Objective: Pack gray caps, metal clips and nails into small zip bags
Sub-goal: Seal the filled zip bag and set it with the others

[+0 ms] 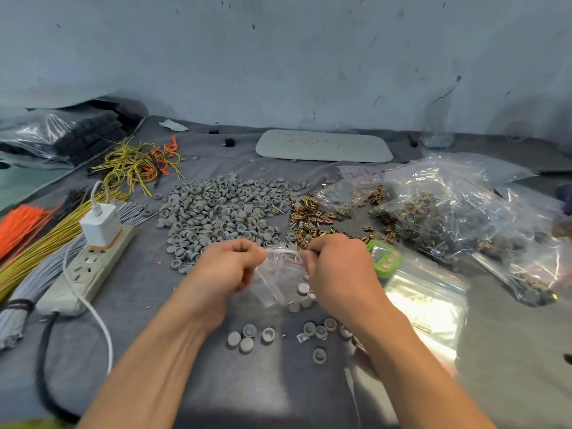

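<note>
A small clear zip bag (pixel 275 280) hangs between my hands just above the grey cloth. My left hand (pixel 229 264) pinches the left end of its top edge, and my right hand (pixel 337 267) pinches the right end. A few gray caps sit in the bag's lower right corner. Beyond my hands lies a large heap of gray caps (pixel 223 212). Brass-coloured metal clips (pixel 312 218) lie scattered to the right of that heap. Several loose caps (pixel 247 337) rest on the cloth under my wrists. I cannot pick out any nails.
A white power strip (pixel 89 267) with a charger lies at the left, beside bundles of yellow, grey and orange wires (pixel 40 239). Large clear bags of packed parts (pixel 458 212) fill the right side. A green timer (pixel 385 258) and a stack of empty zip bags (pixel 430 308) sit near my right hand.
</note>
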A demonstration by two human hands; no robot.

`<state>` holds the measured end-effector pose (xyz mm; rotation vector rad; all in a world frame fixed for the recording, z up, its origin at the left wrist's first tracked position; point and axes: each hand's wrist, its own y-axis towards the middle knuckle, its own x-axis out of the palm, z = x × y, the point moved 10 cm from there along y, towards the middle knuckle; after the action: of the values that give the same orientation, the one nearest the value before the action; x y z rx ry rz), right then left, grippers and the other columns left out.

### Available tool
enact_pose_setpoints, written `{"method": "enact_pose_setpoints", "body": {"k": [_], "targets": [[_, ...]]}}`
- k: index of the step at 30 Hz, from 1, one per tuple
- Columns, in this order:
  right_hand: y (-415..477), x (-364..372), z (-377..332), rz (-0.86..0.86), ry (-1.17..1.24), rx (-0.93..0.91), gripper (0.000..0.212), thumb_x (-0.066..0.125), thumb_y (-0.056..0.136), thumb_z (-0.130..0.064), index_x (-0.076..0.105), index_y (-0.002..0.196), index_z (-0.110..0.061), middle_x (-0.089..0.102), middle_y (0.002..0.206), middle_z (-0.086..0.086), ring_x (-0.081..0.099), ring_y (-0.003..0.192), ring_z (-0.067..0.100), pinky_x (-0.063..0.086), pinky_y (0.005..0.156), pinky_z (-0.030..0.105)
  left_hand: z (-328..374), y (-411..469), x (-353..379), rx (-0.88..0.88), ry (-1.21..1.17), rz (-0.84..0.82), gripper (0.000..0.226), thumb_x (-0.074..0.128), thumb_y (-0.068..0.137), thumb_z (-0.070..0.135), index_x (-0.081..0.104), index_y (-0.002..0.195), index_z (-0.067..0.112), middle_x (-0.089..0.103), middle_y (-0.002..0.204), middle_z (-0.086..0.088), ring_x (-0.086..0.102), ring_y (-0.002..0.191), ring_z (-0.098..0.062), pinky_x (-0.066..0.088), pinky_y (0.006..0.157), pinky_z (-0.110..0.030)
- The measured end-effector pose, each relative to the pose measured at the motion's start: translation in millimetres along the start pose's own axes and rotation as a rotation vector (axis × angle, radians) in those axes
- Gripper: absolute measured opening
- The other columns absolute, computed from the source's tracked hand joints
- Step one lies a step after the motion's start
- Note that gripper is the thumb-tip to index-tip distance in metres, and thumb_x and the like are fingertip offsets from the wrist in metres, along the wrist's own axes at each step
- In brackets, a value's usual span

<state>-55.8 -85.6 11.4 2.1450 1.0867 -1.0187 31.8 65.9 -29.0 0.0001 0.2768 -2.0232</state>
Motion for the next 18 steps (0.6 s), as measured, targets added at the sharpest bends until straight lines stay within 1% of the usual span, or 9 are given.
{"method": "enact_pose_setpoints", "body": {"k": [2, 4, 6, 8, 11, 13, 15, 17, 18], "targets": [[-3.5, -2.1, -0.1, 0.033, 0.014, -0.019, 0.044, 0.058, 0.102, -0.026, 0.055, 0.058, -0.021, 0.055, 0.052, -0.01, 0.049, 0.049, 0.002, 0.027, 0.044, 0.016, 8.6, -0.8, -11.3, 0.094, 0.185, 0.122, 0.032, 0.068, 0.095, 0.011, 0.064, 0.064, 0.019, 0.058, 0.05, 0.008, 0.05, 0.049, -0.012, 0.041, 0.049, -0.026], [-7.7, 3.0, -5.0, 0.037, 0.02, -0.052, 0.04, 0.056, 0.101, -0.029, 0.058, 0.062, -0.021, 0.057, 0.054, -0.009, 0.052, 0.051, 0.004, 0.033, 0.047, 0.021, 24.3, -8.8, -12.3, 0.255, 0.457, 0.269, 0.021, 0.068, 0.09, 0.022, 0.063, 0.07, 0.023, 0.064, 0.055, 0.009, 0.061, 0.056, -0.016, 0.049, 0.058, -0.034], [-11.2, 6.8, -6.4, 0.038, 0.03, -0.053, 0.037, 0.055, 0.1, -0.03, 0.06, 0.065, -0.021, 0.061, 0.056, -0.007, 0.057, 0.053, 0.008, 0.04, 0.052, 0.025, 37.4, -20.9, -5.5, 0.343, 0.639, 0.337, 0.009, 0.066, 0.083, 0.031, 0.059, 0.079, 0.035, 0.065, 0.06, 0.015, 0.062, 0.06, -0.01, 0.05, 0.06, -0.033], [-11.3, 1.8, -3.2, 0.082, 0.024, -0.031, 0.036, 0.056, 0.098, -0.031, 0.06, 0.064, -0.021, 0.063, 0.057, -0.005, 0.059, 0.055, 0.012, 0.041, 0.054, 0.027, 40.2, -23.3, 1.2, 0.351, 0.743, 0.293, 0.019, 0.069, 0.077, 0.034, 0.058, 0.089, 0.044, 0.065, 0.065, 0.023, 0.059, 0.062, 0.0, 0.048, 0.06, -0.027], [-12.3, -14.0, 1.7, 0.185, 0.023, -0.004, 0.038, 0.057, 0.099, -0.037, 0.058, 0.062, -0.024, 0.062, 0.057, -0.008, 0.059, 0.056, 0.012, 0.044, 0.057, 0.028, 36.1, -22.2, 6.0, 0.32, 0.791, 0.202, 0.031, 0.074, 0.075, 0.035, 0.064, 0.1, 0.049, 0.066, 0.067, 0.02, 0.06, 0.066, 0.004, 0.052, 0.065, -0.026], [-15.9, -18.8, 1.1, 0.226, -0.061, 0.004, 0.035, 0.06, 0.098, -0.042, 0.061, 0.067, -0.026, 0.063, 0.061, -0.01, 0.061, 0.061, 0.014, 0.05, 0.065, 0.031, 39.1, -24.6, 1.7, 0.316, 0.811, 0.257, 0.029, 0.075, 0.077, 0.036, 0.067, 0.103, 0.048, 0.066, 0.065, 0.016, 0.062, 0.069, 0.0, 0.055, 0.069, -0.028], [-19.6, -24.4, -2.3, 0.293, -0.131, -0.009, 0.027, 0.07, 0.091, -0.043, 0.062, 0.072, -0.027, 0.063, 0.064, -0.011, 0.06, 0.066, 0.016, 0.045, 0.068, 0.032, 45.3, -28.0, -6.6, 0.346, 0.786, 0.362, 0.022, 0.075, 0.081, 0.035, 0.069, 0.099, 0.045, 0.063, 0.061, 0.017, 0.059, 0.066, 0.001, 0.049, 0.063, -0.024], [-24.9, -28.1, -15.1, 0.365, -0.031, -0.131, 0.025, 0.08, 0.082, -0.028, 0.059, 0.069, -0.026, 0.061, 0.061, -0.011, 0.059, 0.063, 0.014, 0.042, 0.062, 0.03, 47.5, -30.3, -9.5, 0.378, 0.741, 0.417, 0.016, 0.074, 0.083, 0.035, 0.071, 0.097, 0.042, 0.059, 0.057, 0.018, 0.054, 0.062, 0.005, 0.039, 0.056, -0.019], [-28.7, -27.0, -23.6, 0.372, 0.055, -0.209, 0.025, 0.082, 0.078, -0.019, 0.06, 0.069, -0.026, 0.061, 0.061, -0.012, 0.059, 0.06, 0.012, 0.045, 0.059, 0.029, 46.6, -30.1, -8.2, 0.39, 0.722, 0.413, 0.015, 0.073, 0.084, 0.034, 0.072, 0.097, 0.041, 0.059, 0.057, 0.018, 0.055, 0.062, 0.001, 0.039, 0.056, -0.022]]}}
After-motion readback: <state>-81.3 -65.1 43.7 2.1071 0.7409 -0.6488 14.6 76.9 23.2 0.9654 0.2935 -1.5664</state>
